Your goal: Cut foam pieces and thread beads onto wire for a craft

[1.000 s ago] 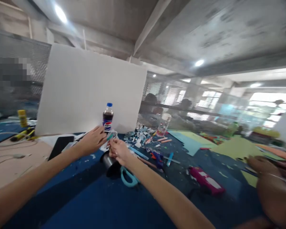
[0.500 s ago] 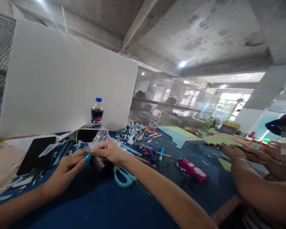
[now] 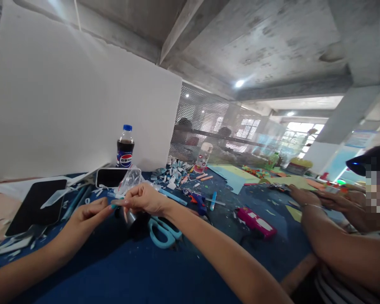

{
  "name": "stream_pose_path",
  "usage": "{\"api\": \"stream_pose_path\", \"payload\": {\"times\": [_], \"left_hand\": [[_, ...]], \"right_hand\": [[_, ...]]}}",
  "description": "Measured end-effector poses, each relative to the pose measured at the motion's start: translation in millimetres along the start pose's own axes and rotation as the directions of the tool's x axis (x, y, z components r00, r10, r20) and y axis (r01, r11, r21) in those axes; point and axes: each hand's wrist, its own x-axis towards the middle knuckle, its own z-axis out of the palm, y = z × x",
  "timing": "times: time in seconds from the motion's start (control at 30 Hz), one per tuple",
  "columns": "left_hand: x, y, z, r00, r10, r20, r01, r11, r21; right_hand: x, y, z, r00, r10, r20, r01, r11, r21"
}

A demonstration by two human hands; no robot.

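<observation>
My left hand (image 3: 91,214) is closed in a pinch, with a small teal piece (image 3: 114,206) at the tips of its thumb and forefinger. Right beside it, my right hand (image 3: 145,198) pinches too, its fingertips meeting the same spot; what lies in them is too small to make out. Under the hands a dark, shiny rounded object (image 3: 131,220) is partly hidden. Clear crumpled plastic (image 3: 131,177) sits just behind the fingers. Light blue-handled scissors (image 3: 161,237) lie below my right wrist, their blades hidden.
Behind stand a cola bottle (image 3: 125,153) and a white phone (image 3: 103,178). A black tablet (image 3: 38,204) lies left among scraps. To the right are paper scraps (image 3: 174,173), a blue-orange glue gun (image 3: 200,206), a magenta case (image 3: 256,222) and a co-worker's arms (image 3: 323,236).
The view has shifted slightly, moving the surroundings a little left and up. Less of the teal piece shows between my fingertips. Both hands stay pinched together.
</observation>
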Motion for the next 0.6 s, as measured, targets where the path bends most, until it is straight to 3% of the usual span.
{"api": "stream_pose_path", "payload": {"times": [0.13, 0.6], "left_hand": [[-2, 0, 1.5, 0.992, 0.028, -0.122, -0.022, 0.998, 0.053], [0, 12, 1.4, 0.974, 0.156, -0.164, -0.115, 0.965, 0.236]], "right_hand": [[-1, 0, 1, 1.000, -0.014, -0.018, 0.014, 1.000, -0.012], [2, -1, 3, 0.997, 0.017, -0.070, -0.020, 0.999, -0.036]]}}
